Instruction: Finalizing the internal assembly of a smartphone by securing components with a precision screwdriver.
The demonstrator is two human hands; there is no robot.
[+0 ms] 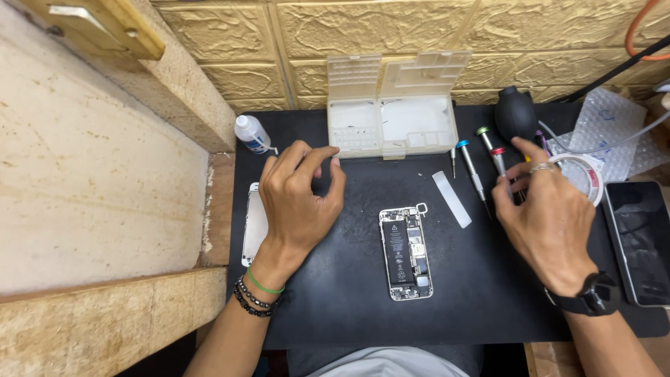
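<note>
An opened smartphone (405,253) lies face-up on the black mat (349,293), its battery and boards showing. My left hand (300,199) hovers left of it with curled fingers apart and nothing visible in them; a white phone panel (252,223) lies partly under it. My right hand (548,213) is to the phone's right, fingers closed around the shaft of a red-capped screwdriver (497,155). A green-capped screwdriver (483,132) and a blue-capped screwdriver (469,166) lie just left of it.
An open white parts box (391,122) stands at the mat's back edge. Nearby are a small clear bottle (250,132), a white plastic strip (451,199), a black air blower (516,112), a tape roll (590,178), bubble wrap (614,119) and a dark device (638,241).
</note>
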